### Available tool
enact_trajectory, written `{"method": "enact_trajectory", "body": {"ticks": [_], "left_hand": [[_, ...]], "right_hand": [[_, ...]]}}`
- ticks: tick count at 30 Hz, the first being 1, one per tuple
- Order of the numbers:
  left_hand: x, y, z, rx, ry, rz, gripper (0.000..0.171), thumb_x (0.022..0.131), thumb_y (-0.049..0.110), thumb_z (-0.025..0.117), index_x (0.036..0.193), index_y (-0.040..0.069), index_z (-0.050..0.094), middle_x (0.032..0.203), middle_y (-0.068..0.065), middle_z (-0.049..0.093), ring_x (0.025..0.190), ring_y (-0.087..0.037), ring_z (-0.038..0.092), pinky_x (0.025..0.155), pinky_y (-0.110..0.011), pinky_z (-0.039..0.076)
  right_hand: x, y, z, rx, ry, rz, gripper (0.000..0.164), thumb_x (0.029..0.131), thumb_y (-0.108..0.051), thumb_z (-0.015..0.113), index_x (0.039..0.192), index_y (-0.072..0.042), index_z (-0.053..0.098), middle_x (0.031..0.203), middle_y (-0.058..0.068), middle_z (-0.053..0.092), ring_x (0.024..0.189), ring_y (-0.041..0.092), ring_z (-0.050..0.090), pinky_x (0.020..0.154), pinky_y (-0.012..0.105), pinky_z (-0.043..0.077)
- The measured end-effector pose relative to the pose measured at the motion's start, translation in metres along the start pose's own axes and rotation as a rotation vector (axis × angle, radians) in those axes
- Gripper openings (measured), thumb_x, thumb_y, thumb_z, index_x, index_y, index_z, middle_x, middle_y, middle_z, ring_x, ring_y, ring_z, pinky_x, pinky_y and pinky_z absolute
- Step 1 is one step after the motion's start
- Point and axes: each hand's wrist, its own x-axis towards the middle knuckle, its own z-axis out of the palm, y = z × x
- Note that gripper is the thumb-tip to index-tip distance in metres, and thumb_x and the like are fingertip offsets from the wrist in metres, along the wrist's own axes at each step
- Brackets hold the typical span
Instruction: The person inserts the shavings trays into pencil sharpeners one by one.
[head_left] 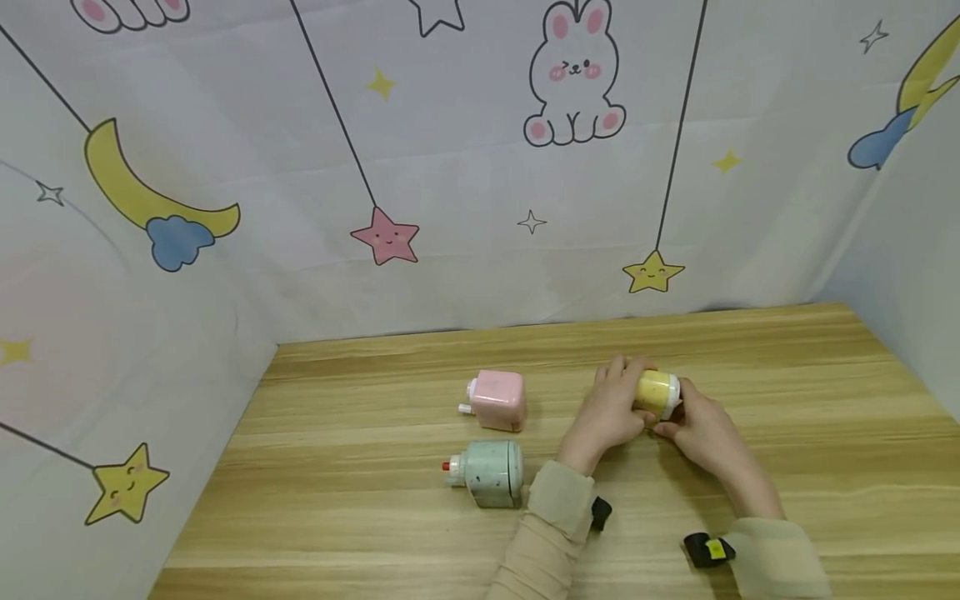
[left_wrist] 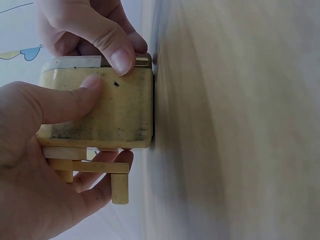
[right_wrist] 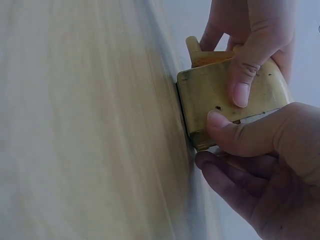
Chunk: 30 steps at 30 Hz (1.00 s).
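A yellow hand-crank pencil sharpener [head_left: 657, 392] is held between both hands low over the table, toward the right. My left hand [head_left: 611, 406] grips it from the crank side, with the thumb [left_wrist: 75, 102] across its scuffed flat face. Fingers of that hand pass behind the crank handle [left_wrist: 102, 167]. From the opposite side my right hand [head_left: 705, 429] pinches the white-edged end, its thumb [right_wrist: 240, 135] near a shiny brass-coloured strip. The sharpener's dark-edged base is right at the tabletop in both wrist views.
Left of the hands, a pink pencil sharpener [head_left: 501, 400] lies on the wooden table [head_left: 360, 517]. Closer to me lies a pale green one [head_left: 491, 473] with a red tip. A printed cloth [head_left: 465, 158] hangs along the back and sides of the table.
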Motion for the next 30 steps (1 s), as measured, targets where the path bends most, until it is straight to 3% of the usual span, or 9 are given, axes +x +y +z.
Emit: {"method": "enact_trajectory", "body": {"ticks": [4,12,18,25,30], "left_hand": [[0.000,0.001,0.000,0.002,0.006,0.002,0.061,0.069,0.014,0.075,0.122,0.022,0.047,0.109,0.001,0.047,0.100,-0.014,0.040,0.078,-0.025,0.043],[0.000,0.001,0.004,-0.013,0.009,-0.011,0.069,0.070,0.014,0.074,0.129,0.024,0.041,0.124,-0.003,0.039,0.107,-0.016,0.036,0.082,-0.029,0.044],[0.000,-0.002,0.005,-0.020,0.012,-0.003,0.071,0.069,0.016,0.072,0.131,0.025,0.039,0.123,-0.003,0.037,0.104,-0.015,0.035,0.079,-0.027,0.043],[-0.001,-0.002,0.004,-0.042,0.064,-0.025,0.068,0.068,0.023,0.067,0.130,0.023,0.041,0.115,-0.001,0.042,0.094,-0.013,0.038,0.074,-0.025,0.040],[-0.002,0.001,0.003,0.019,0.098,-0.019,0.061,0.071,0.024,0.062,0.129,0.022,0.043,0.118,0.000,0.046,0.100,-0.013,0.041,0.079,-0.030,0.043]], "right_hand": [[0.000,0.000,0.000,-0.008,0.007,-0.001,0.052,0.074,-0.008,0.070,0.115,0.009,0.043,0.088,0.022,0.062,0.075,0.027,0.054,0.065,0.048,0.047],[0.000,0.000,-0.001,-0.018,-0.001,0.007,0.053,0.075,-0.009,0.069,0.115,0.011,0.041,0.088,0.023,0.060,0.075,0.028,0.053,0.064,0.048,0.046],[0.000,0.000,-0.002,-0.004,-0.011,-0.006,0.051,0.076,-0.009,0.068,0.114,0.011,0.041,0.089,0.022,0.060,0.076,0.027,0.054,0.065,0.046,0.048],[-0.001,-0.001,-0.005,0.024,-0.014,-0.013,0.056,0.079,-0.018,0.067,0.118,0.012,0.040,0.092,0.025,0.061,0.079,0.029,0.056,0.068,0.049,0.050],[-0.002,-0.004,-0.012,0.037,-0.029,-0.029,0.063,0.083,-0.026,0.063,0.127,0.009,0.034,0.102,0.029,0.058,0.085,0.033,0.056,0.072,0.052,0.050]]}}
